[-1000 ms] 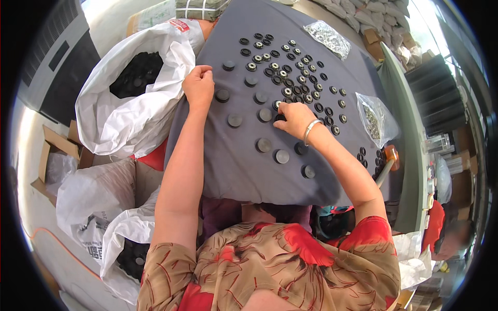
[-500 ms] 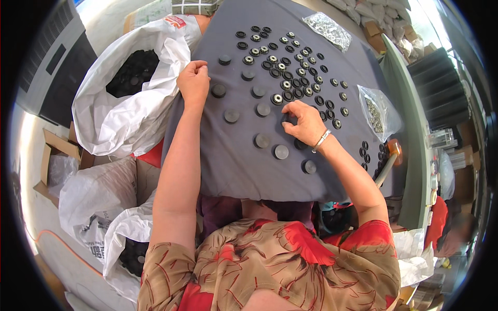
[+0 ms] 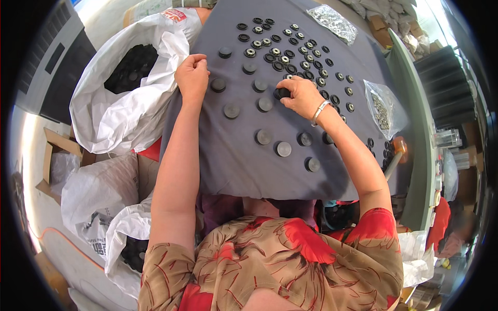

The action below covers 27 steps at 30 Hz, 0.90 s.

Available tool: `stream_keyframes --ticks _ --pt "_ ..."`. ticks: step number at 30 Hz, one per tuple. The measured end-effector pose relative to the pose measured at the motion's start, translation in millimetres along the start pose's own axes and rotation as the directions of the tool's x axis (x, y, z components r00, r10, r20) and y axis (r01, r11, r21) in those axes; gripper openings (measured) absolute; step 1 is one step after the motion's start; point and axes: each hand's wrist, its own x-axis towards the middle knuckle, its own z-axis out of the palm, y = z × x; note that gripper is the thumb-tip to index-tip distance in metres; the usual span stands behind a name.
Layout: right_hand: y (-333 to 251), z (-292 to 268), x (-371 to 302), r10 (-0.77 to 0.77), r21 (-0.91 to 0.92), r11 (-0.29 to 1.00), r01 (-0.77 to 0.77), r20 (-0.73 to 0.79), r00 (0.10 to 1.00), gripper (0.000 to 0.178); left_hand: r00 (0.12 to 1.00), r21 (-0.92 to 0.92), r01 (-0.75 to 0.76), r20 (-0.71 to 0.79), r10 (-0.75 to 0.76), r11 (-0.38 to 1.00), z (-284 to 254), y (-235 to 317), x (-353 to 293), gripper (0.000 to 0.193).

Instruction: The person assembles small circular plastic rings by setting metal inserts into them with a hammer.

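My right hand (image 3: 301, 97) grips a black round cap (image 3: 281, 94) between thumb and fingers, above the grey cloth and beside the rings. At the table's left edge my left hand (image 3: 193, 78) is closed, its thumb against the curled fingers; what it holds, if anything, is hidden. Between the hands and nearer to me, several dark round caps (image 3: 232, 110) lie spread out. Beyond my right hand lie many black rings (image 3: 270, 58), some with a silver metal piece (image 3: 250, 52) in the centre. My right hand and wrist cover part of them.
The grey cloth-covered table (image 3: 233, 166) fills the middle. Left of it stands an open white sack (image 3: 111, 122) of black parts. Two clear bags of metal pieces (image 3: 383, 106) (image 3: 334, 25) lie on the right side. A hammer with an orange head (image 3: 400, 146) lies by the right edge.
My right hand has moved away from me and slightly left, carrying the black cap. Caps that were behind it now show. My left hand has stayed nearly in place, still closed.
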Motion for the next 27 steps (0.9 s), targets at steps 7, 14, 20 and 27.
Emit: stream_keyframes --ticks 7,14,20,27 --pt "3.8 2.7 14.7 -0.007 -0.116 0.993 0.011 0.035 0.999 0.032 0.999 -0.007 -0.022 -0.037 0.022 1.000 -0.4 0.1 -0.1 0.016" --pt "0.6 5.6 4.6 -0.071 -0.157 0.985 0.073 0.022 0.997 0.027 0.998 0.003 -0.043 -0.040 0.043 0.999 1.6 -3.2 3.1 0.015" --pt "-21.5 -2.9 -34.2 0.019 -0.117 0.993 -0.004 0.130 0.991 0.033 0.998 0.008 -0.041 -0.051 0.041 0.999 -0.9 -3.4 2.0 0.015" --pt "8.3 -17.7 12.7 0.202 -0.208 0.957 -0.204 -0.031 0.979 0.028 0.998 0.011 -0.053 -0.044 0.054 0.999 1.4 -4.1 2.0 0.015"
